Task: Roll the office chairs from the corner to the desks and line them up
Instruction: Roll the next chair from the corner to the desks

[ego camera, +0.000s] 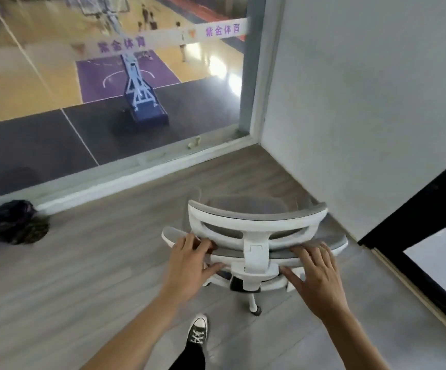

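Note:
One white-framed office chair (255,220) with grey mesh stands in the room's corner, seen from behind and above, its back toward me. My left hand (190,263) grips the left side of the backrest's top edge, fingers curled over it. On the right side of the same edge lies my right hand (315,276), fingers spread over the mesh and thumb below. One white leg with a castor (255,308) shows under the seat. No desks are in view.
A white wall (363,89) closes the corner on the right, and a floor-level window (109,89) looks down on a sports court. A black bag (16,222) lies at the left by the sill. A black-framed panel (416,222) stands at the right. My shoe (198,329) is on the grey floor.

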Demonstrator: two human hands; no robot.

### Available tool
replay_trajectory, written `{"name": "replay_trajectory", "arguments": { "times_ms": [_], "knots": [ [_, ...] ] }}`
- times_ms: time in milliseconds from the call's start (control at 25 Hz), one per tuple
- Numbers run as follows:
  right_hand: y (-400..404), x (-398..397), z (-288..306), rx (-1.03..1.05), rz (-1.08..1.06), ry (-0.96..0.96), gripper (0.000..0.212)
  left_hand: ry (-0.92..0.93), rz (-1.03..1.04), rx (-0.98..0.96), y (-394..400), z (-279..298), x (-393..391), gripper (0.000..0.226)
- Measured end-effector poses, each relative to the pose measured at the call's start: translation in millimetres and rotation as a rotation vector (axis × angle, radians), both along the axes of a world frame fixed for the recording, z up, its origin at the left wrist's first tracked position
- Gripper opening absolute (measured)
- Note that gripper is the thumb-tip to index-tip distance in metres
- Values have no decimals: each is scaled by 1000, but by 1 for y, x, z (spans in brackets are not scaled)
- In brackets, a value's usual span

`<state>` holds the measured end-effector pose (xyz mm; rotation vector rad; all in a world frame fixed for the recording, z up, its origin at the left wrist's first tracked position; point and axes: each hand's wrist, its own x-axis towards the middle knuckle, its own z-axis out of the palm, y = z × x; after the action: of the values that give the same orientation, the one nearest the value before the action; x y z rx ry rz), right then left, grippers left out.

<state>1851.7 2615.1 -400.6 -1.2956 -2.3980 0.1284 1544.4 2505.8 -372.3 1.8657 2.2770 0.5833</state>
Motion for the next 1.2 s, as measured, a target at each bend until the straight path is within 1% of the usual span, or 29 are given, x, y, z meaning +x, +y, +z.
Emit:
{"name": "replay_trajectory", "arguments": {
  "times_ms": [160,280,360,440,560,720,840,1080,1200],
  "knots": [
    [-30,-55,3,-45,219,65,56,2,244,-62,-97,7,-16,46],
    [-69,-120,9,-89,367,76,54,-27,415,-43,-173,14,-49,40],
    [-114,-169,7,-121,448,85,54,-27,540,22,-241,13,-71,38],
    [-162,-213,4,-181,466,107,59,-13,627,74,-303,10,-94,38],
    [-247,-290,2,-188,556,126,63,-44,760,82,-402,13,-145,44],
    [-365,-388,-1,-193,693,169,61,-83,878,122,-533,11,-216,44],
    [-442,-461,1,-204,806,184,55,-93,976,163,-619,10,-261,41],
    [-556,-626,6,-218,1018,176,53,-66,1186,233,-752,6,-363,43],
    [-614,-727,5,-227,1113,196,49,-63,1305,224,-814,3,-432,42]
  ]
}}
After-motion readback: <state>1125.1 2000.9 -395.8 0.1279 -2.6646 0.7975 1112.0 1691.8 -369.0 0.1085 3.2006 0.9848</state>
